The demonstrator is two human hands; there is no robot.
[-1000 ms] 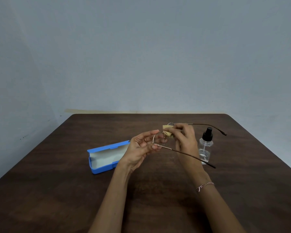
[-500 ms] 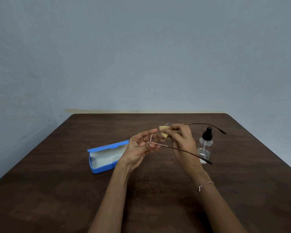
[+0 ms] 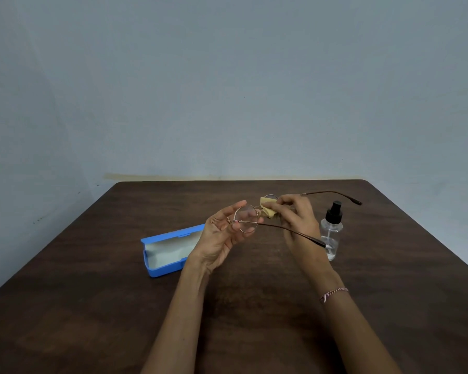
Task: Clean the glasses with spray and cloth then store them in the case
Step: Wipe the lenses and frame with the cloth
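Head view, one entry.

Risk: we judge the thin frame could bend or slip, because the left hand (image 3: 222, 234) pinches the glasses (image 3: 245, 220) only at one lens rim. The spread temples could also tip the spray bottle (image 3: 331, 233) just beside them.

Pose: we note both hands raised over the table (image 3: 254, 306). The right hand (image 3: 299, 215) has its fingers pinching the cloth (image 3: 266, 211) round the far lens. The case (image 3: 168, 251) lies open to the left.

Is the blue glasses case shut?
No, the blue glasses case lies open on the table, its pale lining showing.
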